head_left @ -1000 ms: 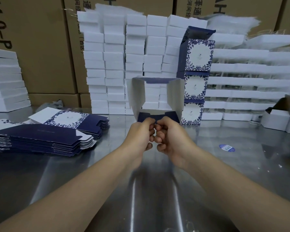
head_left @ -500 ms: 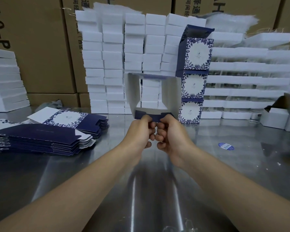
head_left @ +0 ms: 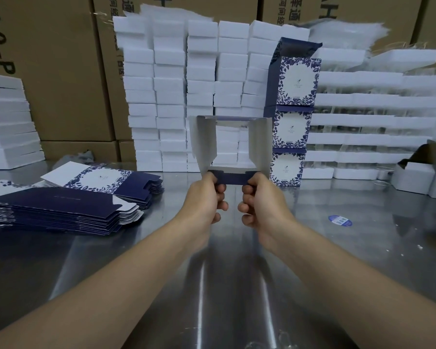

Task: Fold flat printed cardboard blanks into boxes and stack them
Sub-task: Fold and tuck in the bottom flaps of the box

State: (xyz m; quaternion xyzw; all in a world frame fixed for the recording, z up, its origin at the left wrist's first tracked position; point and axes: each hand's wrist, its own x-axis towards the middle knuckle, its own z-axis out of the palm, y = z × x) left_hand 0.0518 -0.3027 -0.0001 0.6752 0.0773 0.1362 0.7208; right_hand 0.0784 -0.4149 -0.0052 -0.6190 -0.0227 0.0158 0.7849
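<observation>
1. Steel table (head_left: 388,210): carries all the items listed.
2. White blocks (head_left: 171,96): stacked in columns, far centre.
3. Flat blanks (head_left: 61,210): piled, near left.
4. Finished boxes (head_left: 291,129): three stacked, far, right of centre.
5. Open box (head_left: 204,144): held above table centre, open end toward the viewer.
6. Left hand (head_left: 204,200), right hand (head_left: 262,202): apart, each pinching an end of the open box's near navy flap.

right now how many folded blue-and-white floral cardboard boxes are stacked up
3, in one column: bottom box, middle box, top box with its flap up. Others may be hidden.
</observation>
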